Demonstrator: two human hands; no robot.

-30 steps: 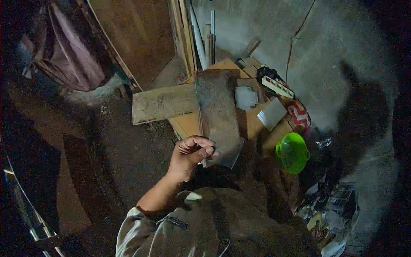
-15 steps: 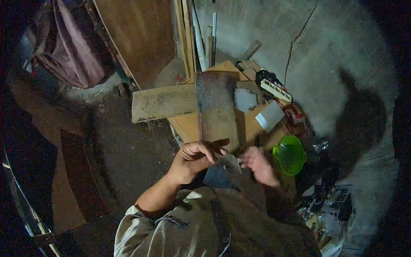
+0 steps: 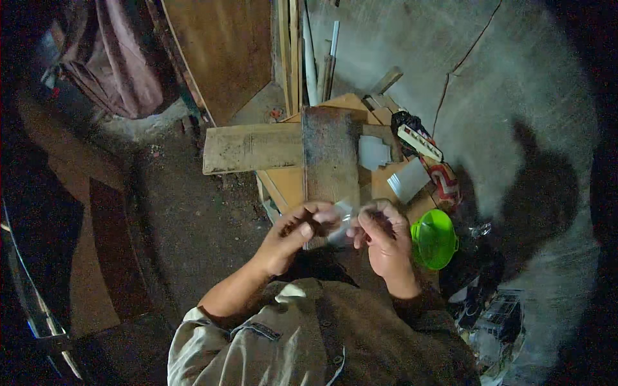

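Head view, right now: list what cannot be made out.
All in the head view:
Clear piece between left hand and right hand: exact outline, lost to blur and covering fingers.
Dark-stained board: near end, partly covered by the left hand and clear piece.
Pinkish cloth: top, cut off by the upper edge.
Lower-right clutter: separate items, too small and dim.

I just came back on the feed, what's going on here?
A person's left hand holds a thin, clear plastic piece; the right hand has its fingers at the piece, but blur hides whether they grip it. Beyond the hands lies a dark, rectangular wooden plank. A bright green, round plastic container is right of the right hand.
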